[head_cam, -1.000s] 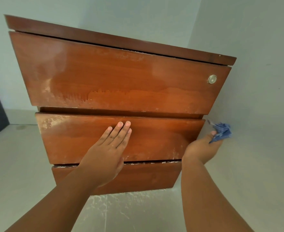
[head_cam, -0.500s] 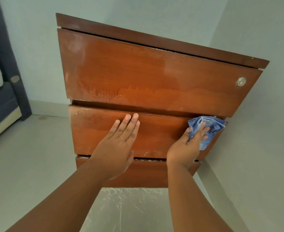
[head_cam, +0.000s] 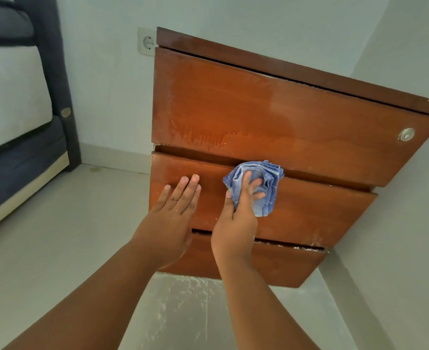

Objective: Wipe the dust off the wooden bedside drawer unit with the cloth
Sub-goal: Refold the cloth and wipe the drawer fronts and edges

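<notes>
Wiping in progress on the middle of 3 drawer fronts. Right hand [head_cam: 236,218], fingers spread straight, presses the crumpled blue cloth [head_cam: 265,195] against the reddish-brown wooden bedside drawer unit [head_cam: 284,109]. Left hand [head_cam: 173,218] lies flat just left of it. Pale dusty film and streaks show above both hands, white specks to their right; judged well short of done. Unit's top and sides are hidden, and its upper right corner is cut off.

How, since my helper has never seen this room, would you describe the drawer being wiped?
Find the wooden drawer unit against the wall, right of the bed. Of its three stacked fronts, take the middle drawer. Unlike the top drawer with its round lock or the bottom drawer, it has the left hand flat on it and the right hand pressing a blue cloth.
</notes>
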